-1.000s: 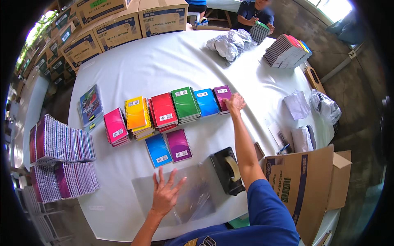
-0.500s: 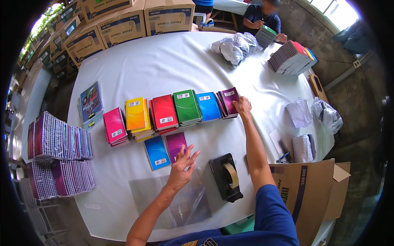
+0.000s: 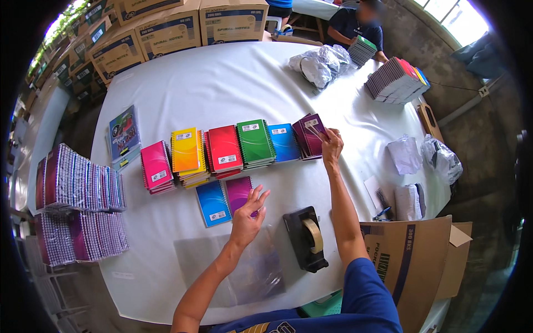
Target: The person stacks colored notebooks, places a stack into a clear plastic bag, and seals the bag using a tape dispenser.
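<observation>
My right hand (image 3: 332, 146) pinches the right edge of a purple spiral notebook (image 3: 311, 133) on top of the purple stack, at the right end of a row. That notebook sits slightly skewed over those under it. With fingers spread and nothing held, my left hand (image 3: 247, 221) hovers over the front purple notebook (image 3: 239, 191) and partly hides it. Beside that lies a blue notebook (image 3: 213, 204). The row also has pink (image 3: 157, 165), yellow (image 3: 185, 150), red (image 3: 224, 149), green (image 3: 255, 140) and blue stacks (image 3: 285, 143).
A black tape dispenser (image 3: 306, 238) stands between my forearms, near clear plastic sheets (image 3: 205, 272). Bundled notebooks (image 3: 83, 177) are piled at the left edge. Right are an open carton (image 3: 411, 261) and plastic-wrapped packs (image 3: 408, 154). A person (image 3: 355, 28) handles notebooks at the far right.
The top purple notebook has shifted and turned on its stack, with my right hand still at its edge. My left hand has barely moved. The co-worker's notebooks have moved slightly.
</observation>
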Available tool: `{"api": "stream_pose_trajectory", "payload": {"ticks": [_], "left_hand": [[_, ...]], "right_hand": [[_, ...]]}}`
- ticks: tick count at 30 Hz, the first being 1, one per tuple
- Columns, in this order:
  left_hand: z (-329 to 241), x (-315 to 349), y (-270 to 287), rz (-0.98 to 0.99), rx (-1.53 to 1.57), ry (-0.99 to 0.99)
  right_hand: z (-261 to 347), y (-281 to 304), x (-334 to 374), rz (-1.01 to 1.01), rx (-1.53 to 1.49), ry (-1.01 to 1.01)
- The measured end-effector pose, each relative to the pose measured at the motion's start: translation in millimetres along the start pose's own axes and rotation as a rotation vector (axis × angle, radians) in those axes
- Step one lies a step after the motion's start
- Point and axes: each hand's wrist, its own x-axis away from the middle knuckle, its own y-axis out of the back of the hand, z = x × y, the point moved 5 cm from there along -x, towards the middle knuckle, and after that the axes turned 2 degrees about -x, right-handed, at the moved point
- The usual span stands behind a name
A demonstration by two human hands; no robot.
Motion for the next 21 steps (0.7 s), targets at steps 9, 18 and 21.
{"api": "stream_pose_trajectory", "payload": {"ticks": [9,18,21], "left_hand": [[11.9,1.6,-2.3,-0.002,-0.004,0.02],[0.5,-27.5,-7.9,0.01,0.594,0.161],[5.5,-35.0,4.2,-0.057,1.11,0.434]], "right_hand": [[-2.6,17.7,14.2,0.065,-0.934,-0.177],[73.3,16.6,70.2,0.452,-1.034,-0.469],[132.4,-5.8,127.5,0.778,-0.763,-0.383]]}}
